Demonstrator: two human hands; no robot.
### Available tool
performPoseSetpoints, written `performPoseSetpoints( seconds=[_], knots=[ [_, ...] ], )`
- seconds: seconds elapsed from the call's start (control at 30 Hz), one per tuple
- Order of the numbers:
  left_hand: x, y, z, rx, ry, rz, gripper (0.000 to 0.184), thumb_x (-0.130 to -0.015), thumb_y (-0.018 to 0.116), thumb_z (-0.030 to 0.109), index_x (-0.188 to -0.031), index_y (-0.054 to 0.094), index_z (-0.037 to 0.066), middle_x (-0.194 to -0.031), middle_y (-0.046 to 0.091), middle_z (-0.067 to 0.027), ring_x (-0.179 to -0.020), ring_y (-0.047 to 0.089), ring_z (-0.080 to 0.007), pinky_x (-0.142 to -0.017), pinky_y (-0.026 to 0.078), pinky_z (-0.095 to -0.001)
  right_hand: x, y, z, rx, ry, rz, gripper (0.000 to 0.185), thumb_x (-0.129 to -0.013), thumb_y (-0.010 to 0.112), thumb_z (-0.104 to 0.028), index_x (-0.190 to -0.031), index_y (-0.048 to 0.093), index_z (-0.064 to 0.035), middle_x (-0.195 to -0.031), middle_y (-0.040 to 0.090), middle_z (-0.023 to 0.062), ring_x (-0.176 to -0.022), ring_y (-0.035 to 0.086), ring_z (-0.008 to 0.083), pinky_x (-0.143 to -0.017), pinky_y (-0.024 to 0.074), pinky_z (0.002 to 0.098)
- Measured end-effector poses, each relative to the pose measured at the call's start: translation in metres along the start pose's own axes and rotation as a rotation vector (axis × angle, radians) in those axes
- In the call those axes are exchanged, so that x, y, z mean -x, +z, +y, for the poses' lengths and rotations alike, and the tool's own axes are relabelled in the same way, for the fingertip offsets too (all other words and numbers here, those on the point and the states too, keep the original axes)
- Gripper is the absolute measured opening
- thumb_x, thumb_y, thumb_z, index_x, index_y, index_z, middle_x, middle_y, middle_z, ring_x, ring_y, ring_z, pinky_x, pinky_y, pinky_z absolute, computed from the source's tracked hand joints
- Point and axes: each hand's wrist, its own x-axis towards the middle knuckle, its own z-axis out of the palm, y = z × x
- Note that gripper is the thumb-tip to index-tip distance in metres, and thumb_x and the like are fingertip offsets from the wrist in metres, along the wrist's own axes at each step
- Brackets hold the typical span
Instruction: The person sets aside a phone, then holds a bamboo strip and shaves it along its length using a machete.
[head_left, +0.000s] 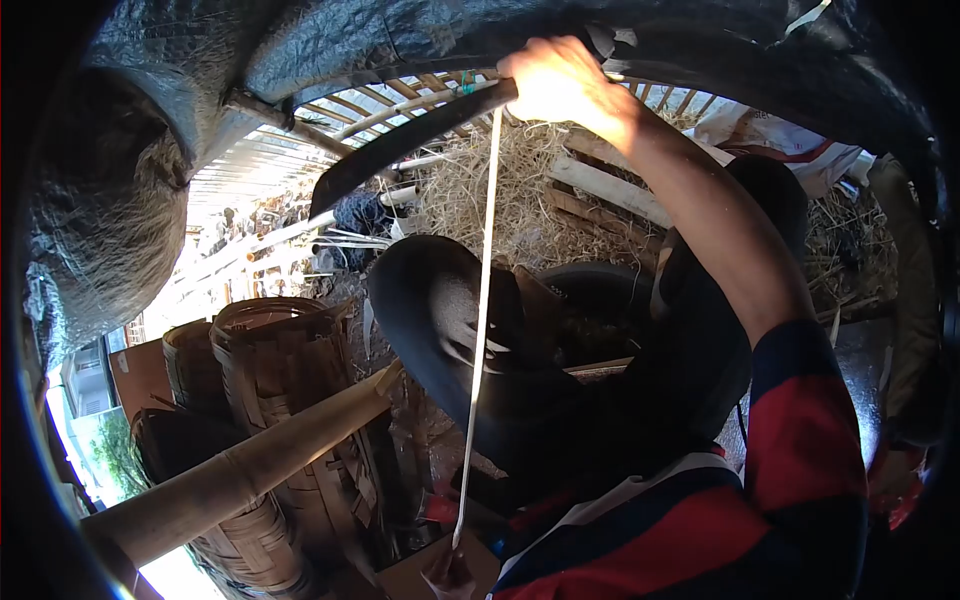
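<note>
Raised at the top, my right hand [562, 82] is closed round the handle end of a long dark machete [405, 142], whose curved blade points left and down. Strong sunlight washes out the fingers. A thin pale bamboo strip [484, 290] runs nearly straight from just below that hand, by the blade's base, down across my bent knee. My left hand [449, 572] pinches its lower end at the bottom edge, mostly in shade. Whether my right hand also grips the strip's upper end, I cannot tell.
A thick bamboo pole [240, 475] slants across the lower left, in front of tall woven baskets [280, 370]. Shavings [510, 185] and split bamboo pieces [610, 190] lie beyond my knees. Dark plastic sheeting [400, 35] hangs overhead. A bamboo slat fence [260, 165] stands behind.
</note>
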Motion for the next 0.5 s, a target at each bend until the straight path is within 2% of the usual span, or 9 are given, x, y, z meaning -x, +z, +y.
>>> performPoseSetpoints(
  seconds=[0.03, 0.1, 0.13, 0.2, 0.27, 0.37, 0.43, 0.47, 0.5],
  knots=[
    [0.000, 0.001, -0.001, 0.005, -0.006, -0.002, 0.021, -0.084, 0.059, -0.001, -0.105, 0.065, -0.002, -0.072, 0.064, -0.0065, -0.061, 0.058, -0.0092, -0.054, 0.043, -0.0227, 0.001, 0.004, 0.015, 0.003, 0.001, -0.001, 0.022, -0.067, 0.068, -0.027, -0.080, 0.065, -0.0084, -0.075, 0.060, 0.0137, -0.073, 0.062, 0.0306, -0.067, 0.0502, 0.0408],
    [0.002, -0.001, -0.003, 0.011, -0.017, -0.002, 0.021, -0.085, 0.059, -0.001, -0.105, 0.065, -0.002, -0.072, 0.064, -0.0064, -0.061, 0.058, -0.0092, -0.054, 0.043, -0.0227, 0.005, 0.012, 0.043, -0.050, 0.090, 0.249, 0.029, -0.071, 0.069, -0.036, -0.082, 0.065, -0.0091, -0.078, 0.061, 0.0128, -0.075, 0.062, 0.0304, -0.068, 0.0513, 0.0395],
    [0.003, -0.001, -0.003, 0.011, -0.023, -0.005, 0.021, -0.085, 0.059, -0.001, -0.105, 0.065, -0.002, -0.072, 0.064, -0.0064, -0.061, 0.057, -0.0092, -0.054, 0.043, -0.0227, 0.009, 0.015, 0.045, 0.031, 0.159, 0.244, 0.034, -0.073, 0.068, -0.040, -0.086, 0.067, -0.0091, -0.085, 0.064, 0.0146, -0.084, 0.064, 0.0319, -0.074, 0.0521, 0.0395],
    [0.002, 0.003, -0.004, 0.030, -0.041, 0.008, 0.021, -0.085, 0.059, -0.001, -0.105, 0.064, -0.002, -0.072, 0.064, -0.0063, -0.061, 0.057, -0.0091, -0.054, 0.043, -0.0226, 0.009, 0.010, 0.043, -0.176, 0.399, -0.011, 0.038, -0.075, 0.067, -0.043, -0.092, 0.069, -0.0088, -0.093, 0.065, 0.0181, -0.092, 0.064, 0.0345, -0.081, 0.0517, 0.0404],
    [0.000, 0.008, -0.005, 0.047, -0.053, 0.010, 0.021, -0.085, 0.059, -0.001, -0.105, 0.064, -0.002, -0.072, 0.064, -0.0062, -0.061, 0.057, -0.0091, -0.054, 0.043, -0.0226, 0.012, 0.003, 0.033, -0.205, 0.468, -0.030, 0.038, -0.074, 0.066, -0.041, -0.097, 0.070, -0.0099, -0.096, 0.067, 0.0185, -0.093, 0.065, 0.0341, -0.085, 0.0509, 0.0416],
    [-0.007, 0.014, -0.006, 0.069, -0.075, 0.001, 0.021, -0.085, 0.059, 0.000, -0.105, 0.064, -0.002, -0.073, 0.064, -0.0061, -0.061, 0.057, -0.0090, -0.054, 0.043, -0.0226, 0.011, 0.002, 0.034, -0.254, 0.467, 0.000, 0.036, -0.074, 0.066, -0.040, -0.092, 0.070, -0.0087, -0.088, 0.068, 0.0162, -0.083, 0.067, 0.0326, -0.078, 0.0520, 0.0404],
    [-0.010, 0.020, -0.006, 0.085, -0.090, -0.006, 0.021, -0.085, 0.059, 0.000, -0.105, 0.064, -0.002, -0.073, 0.064, -0.0060, -0.062, 0.057, -0.0090, -0.054, 0.042, -0.0225, 0.005, -0.003, 0.037, -0.451, 0.418, -0.030, 0.023, -0.078, 0.067, -0.027, -0.087, 0.070, -0.0065, -0.071, 0.065, 0.0104, -0.061, 0.061, 0.0201, -0.058, 0.0484, 0.0338],
    [-0.008, 0.021, -0.007, 0.093, -0.090, -0.008, 0.021, -0.085, 0.059, 0.000, -0.105, 0.064, -0.002, -0.073, 0.064, -0.0060, -0.062, 0.057, -0.0089, -0.054, 0.042, -0.0225, 0.006, -0.003, 0.035, -0.449, 0.419, -0.029, 0.023, -0.078, 0.067, -0.027, -0.087, 0.070, -0.0065, -0.071, 0.065, 0.0104, -0.061, 0.061, 0.0201, -0.058, 0.0484, 0.0338],
    [-0.013, 0.024, -0.006, 0.095, -0.100, -0.013, 0.021, -0.085, 0.059, 0.000, -0.106, 0.064, -0.002, -0.073, 0.064, -0.0060, -0.062, 0.057, -0.0089, -0.054, 0.042, -0.0225, 0.010, -0.009, 0.027, -0.745, 0.467, -0.044, 0.021, -0.080, 0.066, -0.025, -0.086, 0.070, -0.0058, -0.067, 0.062, 0.0068, -0.056, 0.056, 0.0147, -0.053, 0.0444, 0.0302]
  ],
)
